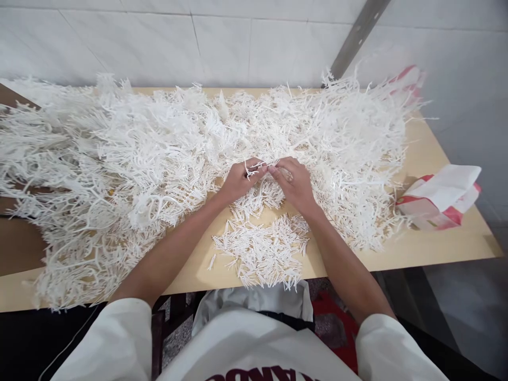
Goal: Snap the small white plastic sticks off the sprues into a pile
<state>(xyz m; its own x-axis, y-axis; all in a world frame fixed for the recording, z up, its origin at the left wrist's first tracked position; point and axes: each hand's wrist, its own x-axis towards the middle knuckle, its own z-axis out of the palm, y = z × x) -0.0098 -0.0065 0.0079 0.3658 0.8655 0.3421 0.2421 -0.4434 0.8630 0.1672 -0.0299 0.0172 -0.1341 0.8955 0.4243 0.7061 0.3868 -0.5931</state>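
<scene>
My left hand (239,181) is closed on a thin white branched plastic sprig (248,170), whose forked ends stick out by the thumb. Close against it, my right hand (297,184) pinches at the same spot, its thumb and fingertips meeting those of the left. Whatever lies between the right fingertips is too small to make out clearly. Behind and around both hands spreads a big heap of similar white branched sprigs (159,132). Nearer my body, a smaller pile of short white stick-like pieces (265,254) lies on the wooden tabletop (420,251).
At the right stands an opened red-and-white tissue pack (440,198); another red-and-white packet (408,82) is behind the heap. Brown cardboard (19,243) sits at the left edge. A tiled wall (222,47) and a slanting metal post (359,37) bound the back.
</scene>
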